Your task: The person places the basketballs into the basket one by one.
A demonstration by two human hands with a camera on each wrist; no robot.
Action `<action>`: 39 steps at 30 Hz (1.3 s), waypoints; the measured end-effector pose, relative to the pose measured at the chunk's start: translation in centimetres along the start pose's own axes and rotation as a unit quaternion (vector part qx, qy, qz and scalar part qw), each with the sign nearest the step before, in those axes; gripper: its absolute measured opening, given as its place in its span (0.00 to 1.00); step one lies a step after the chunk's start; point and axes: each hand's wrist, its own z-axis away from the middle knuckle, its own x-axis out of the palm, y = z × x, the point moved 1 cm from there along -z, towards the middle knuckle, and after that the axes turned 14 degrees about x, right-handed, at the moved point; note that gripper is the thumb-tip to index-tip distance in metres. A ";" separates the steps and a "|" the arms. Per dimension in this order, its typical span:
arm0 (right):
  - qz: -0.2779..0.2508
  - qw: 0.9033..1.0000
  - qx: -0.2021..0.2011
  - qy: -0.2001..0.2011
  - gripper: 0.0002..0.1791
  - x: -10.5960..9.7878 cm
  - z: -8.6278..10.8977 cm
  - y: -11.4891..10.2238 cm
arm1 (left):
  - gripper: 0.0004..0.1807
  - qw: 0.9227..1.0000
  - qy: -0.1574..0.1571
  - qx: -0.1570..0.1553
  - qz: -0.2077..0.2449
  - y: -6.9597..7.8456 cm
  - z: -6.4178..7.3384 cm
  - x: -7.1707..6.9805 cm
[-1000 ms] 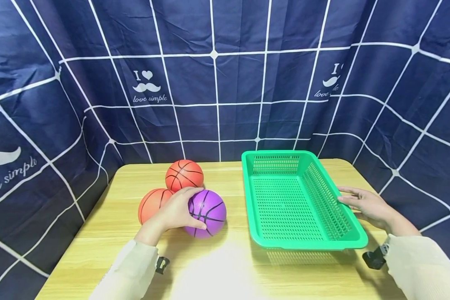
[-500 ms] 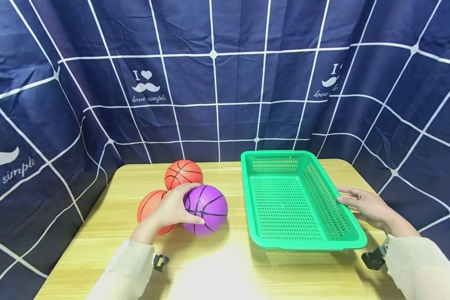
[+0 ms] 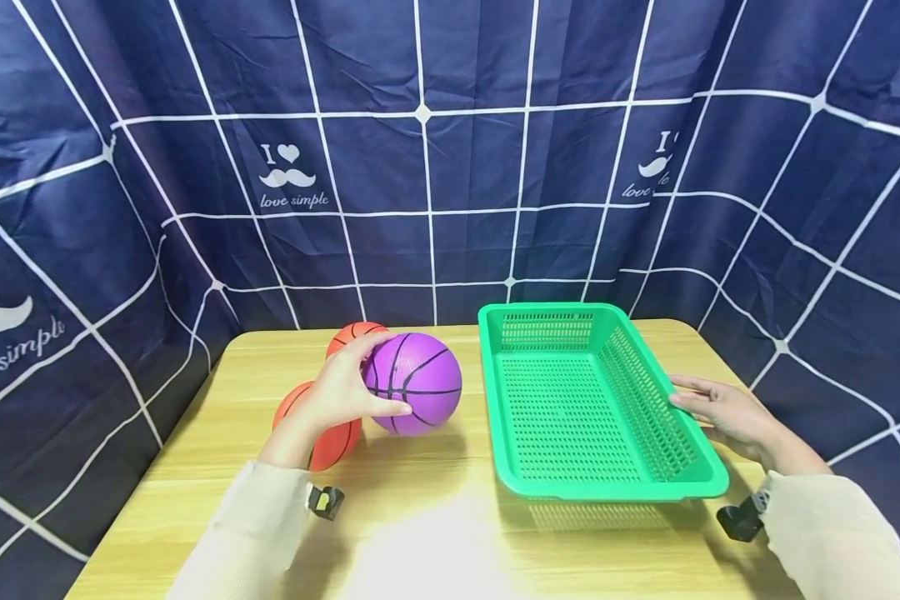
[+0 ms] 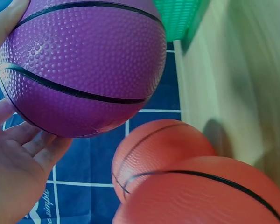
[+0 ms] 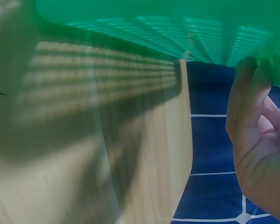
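Observation:
My left hand (image 3: 339, 392) grips a small purple basketball (image 3: 423, 387) from its left side, thumb in front and fingers behind. A shadow lies on the table below the ball, which is raised. In the left wrist view, the purple basketball (image 4: 84, 70) hangs above two orange basketballs. One orange basketball (image 3: 337, 442) sits partly behind my left wrist; the other orange basketball (image 3: 352, 332) is farther back, mostly covered by hand and ball. My right hand (image 3: 735, 417) holds the right rim of a green plastic basket (image 3: 497, 417). In the right wrist view, fingers (image 5: 247, 98) bend up against that rim.
The basket, with slotted walls and nothing in it, stands on the right of a light wooden table (image 3: 420, 517). A navy curtain (image 3: 472, 167) with white grid lines encloses the table's back and sides. Glare brightens the table's front middle.
My left hand has lifted the purple basketball up and slightly away from the orange ones, baring more of the front orange ball. The right hand stays at the basket's rim.

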 end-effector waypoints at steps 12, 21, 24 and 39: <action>0.014 1.000 -0.004 0.002 0.39 0.1 0.0 0.0 | 0.51 0.999 0.037 -0.024 0.022 0.9 -4.1 1.4; 0.019 1.000 -0.008 0.004 0.39 0.0 0.1 0.1 | 0.50 0.999 0.045 -0.004 0.026 1.8 -7.9 3.9; 0.023 1.000 -0.009 0.005 0.39 0.1 0.2 0.1 | 0.50 0.999 0.044 0.004 0.025 2.2 -9.3 4.7; 0.008 1.000 -0.003 0.006 0.38 0.3 0.1 0.0 | 0.50 0.999 0.031 -0.011 0.038 3.0 -14.1 9.5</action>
